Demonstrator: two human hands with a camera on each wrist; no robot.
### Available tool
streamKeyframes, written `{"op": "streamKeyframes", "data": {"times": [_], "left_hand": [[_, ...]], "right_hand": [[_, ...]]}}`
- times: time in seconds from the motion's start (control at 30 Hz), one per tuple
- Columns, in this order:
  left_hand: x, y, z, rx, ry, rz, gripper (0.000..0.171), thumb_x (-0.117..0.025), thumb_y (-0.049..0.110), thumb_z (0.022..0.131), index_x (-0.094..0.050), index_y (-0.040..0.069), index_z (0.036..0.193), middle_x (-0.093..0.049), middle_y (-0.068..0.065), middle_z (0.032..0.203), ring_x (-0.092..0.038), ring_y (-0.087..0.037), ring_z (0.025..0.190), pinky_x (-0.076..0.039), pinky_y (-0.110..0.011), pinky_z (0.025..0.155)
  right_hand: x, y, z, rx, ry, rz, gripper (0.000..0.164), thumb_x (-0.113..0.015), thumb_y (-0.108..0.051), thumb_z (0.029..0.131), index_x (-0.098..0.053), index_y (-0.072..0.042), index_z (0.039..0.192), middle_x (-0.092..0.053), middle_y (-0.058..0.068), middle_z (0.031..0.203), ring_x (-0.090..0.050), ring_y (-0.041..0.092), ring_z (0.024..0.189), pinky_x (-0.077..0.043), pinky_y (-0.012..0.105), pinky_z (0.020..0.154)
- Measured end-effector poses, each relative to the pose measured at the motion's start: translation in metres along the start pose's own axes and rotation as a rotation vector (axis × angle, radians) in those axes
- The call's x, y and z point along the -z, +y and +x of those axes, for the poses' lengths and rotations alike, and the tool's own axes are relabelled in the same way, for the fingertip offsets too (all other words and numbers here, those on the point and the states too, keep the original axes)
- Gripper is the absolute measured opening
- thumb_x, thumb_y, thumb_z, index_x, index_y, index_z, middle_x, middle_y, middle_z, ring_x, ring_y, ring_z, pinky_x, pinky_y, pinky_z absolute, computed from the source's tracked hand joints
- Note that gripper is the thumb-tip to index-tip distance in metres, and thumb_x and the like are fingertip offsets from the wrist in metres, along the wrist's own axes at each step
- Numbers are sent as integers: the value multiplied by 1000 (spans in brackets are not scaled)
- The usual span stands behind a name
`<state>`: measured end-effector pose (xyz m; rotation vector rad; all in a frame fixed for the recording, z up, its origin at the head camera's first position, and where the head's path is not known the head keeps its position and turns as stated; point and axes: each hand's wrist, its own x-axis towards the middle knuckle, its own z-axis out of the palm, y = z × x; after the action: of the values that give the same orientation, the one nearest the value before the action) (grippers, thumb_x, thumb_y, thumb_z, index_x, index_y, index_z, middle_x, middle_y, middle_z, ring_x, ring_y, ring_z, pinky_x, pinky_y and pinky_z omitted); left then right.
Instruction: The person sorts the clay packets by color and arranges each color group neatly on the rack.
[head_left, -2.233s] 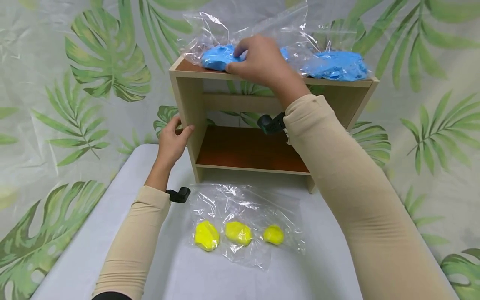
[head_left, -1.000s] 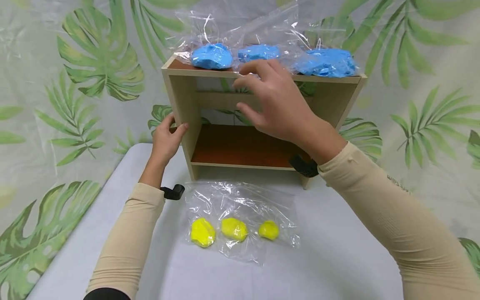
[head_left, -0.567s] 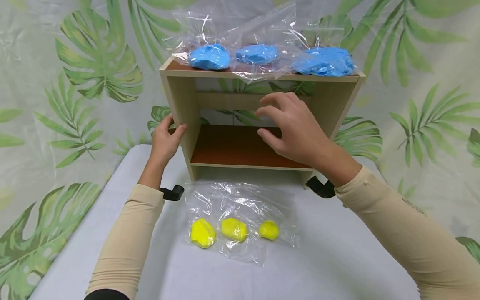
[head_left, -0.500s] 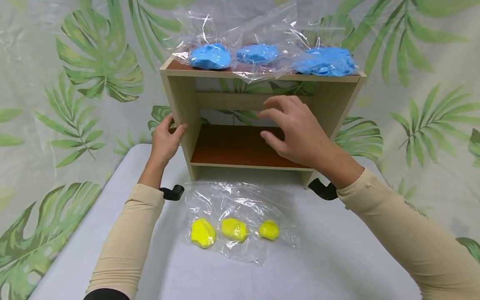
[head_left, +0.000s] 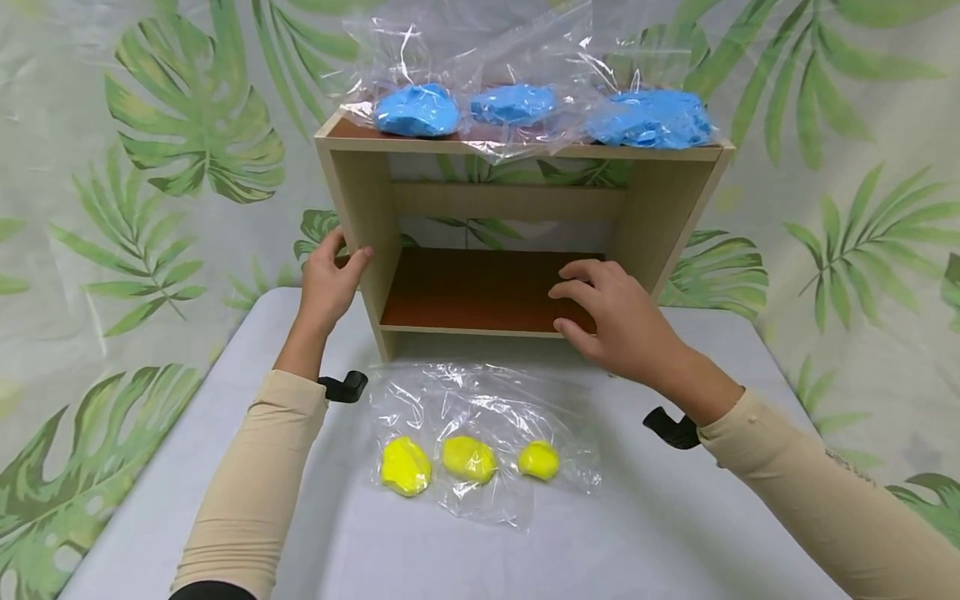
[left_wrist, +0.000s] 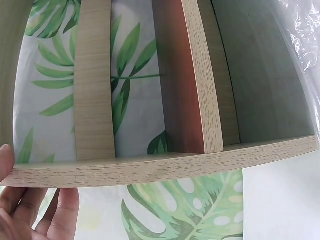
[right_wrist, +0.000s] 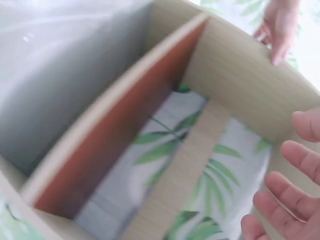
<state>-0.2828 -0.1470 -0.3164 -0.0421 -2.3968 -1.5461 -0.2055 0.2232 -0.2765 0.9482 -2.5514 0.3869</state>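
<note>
A small wooden shelf [head_left: 336, 179] stands on the table. At its left side panel, my left hand [head_left: 330, 279] grips the edge, thumb on the inner side and fingers outside, as the left wrist view also shows. My right hand [head_left: 626, 321] is held in the air before the lower board [head_left: 480, 287], its fingers spread and relaxed with nothing between them. Along the top lie three clear plastic bags holding blue clay: a left lump [head_left: 417, 111], a middle lump [head_left: 513, 106] and a wider right lump [head_left: 651, 118].
On the white table [head_left: 442, 558], in front of the shelf, lie clear bags with three yellow clay lumps: left [head_left: 406, 466], middle [head_left: 468, 459] and right [head_left: 538, 460]. A leaf-patterned cloth [head_left: 198, 108] hangs behind.
My right hand has let go of the blue clay bag on the top and moved down and to the right. The left hand keeps its hold on the shelf.
</note>
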Motion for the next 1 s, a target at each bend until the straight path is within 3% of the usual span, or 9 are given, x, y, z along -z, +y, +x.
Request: {"op": "streamKeyframes", "data": {"times": [0.3,0.53,0.63,0.77,0.87,1.0], "left_hand": [[-1,-3,1,-17,13,0,50,-55,32,98,-48,14,145,-52,-12,148,-58,-31,130,-51,-49,105],[-1,-5,-1,-6,19,-1,50,-55,33,98,-49,15,144,-52,-10,148,-59,-29,130,-50,-48,106],[-1,-4,-1,-9,14,-2,51,-56,32,98,-49,15,145,-52,-10,148,-59,-30,129,-51,-48,105],[-2,-3,0,-18,23,-9,49,-56,31,98,-50,14,144,-54,-11,147,-60,-29,128,-51,-48,104],[-1,-1,1,-26,37,-6,48,-55,29,98,-50,13,143,-55,-11,146,-61,-30,127,-52,-48,104],[-2,-2,2,-20,29,4,49,-55,30,98,-49,14,144,-54,-12,146,-61,-30,128,-51,-48,104]], "right_hand": [[-54,12,-54,-135,-123,42,30,-75,-18,86,-69,-6,113,-63,14,123,-59,32,112,-55,49,93],[-95,14,-100,-293,-218,78,34,-73,-18,86,-67,-5,116,-66,12,115,-64,29,105,-58,46,87],[-105,12,-119,-419,-267,97,43,-72,-19,86,-62,0,123,-67,13,111,-66,25,92,-59,40,75],[-111,8,-134,-621,-333,175,58,-70,-23,86,-53,9,132,-69,12,97,-59,18,72,-50,30,58],[-115,6,-138,-737,-386,284,67,-69,-27,87,-48,15,134,-70,10,92,-56,15,70,-47,27,59],[-120,4,-141,-917,-443,458,77,-70,-29,87,-39,15,141,-68,12,99,-58,15,76,-52,26,65]]}}
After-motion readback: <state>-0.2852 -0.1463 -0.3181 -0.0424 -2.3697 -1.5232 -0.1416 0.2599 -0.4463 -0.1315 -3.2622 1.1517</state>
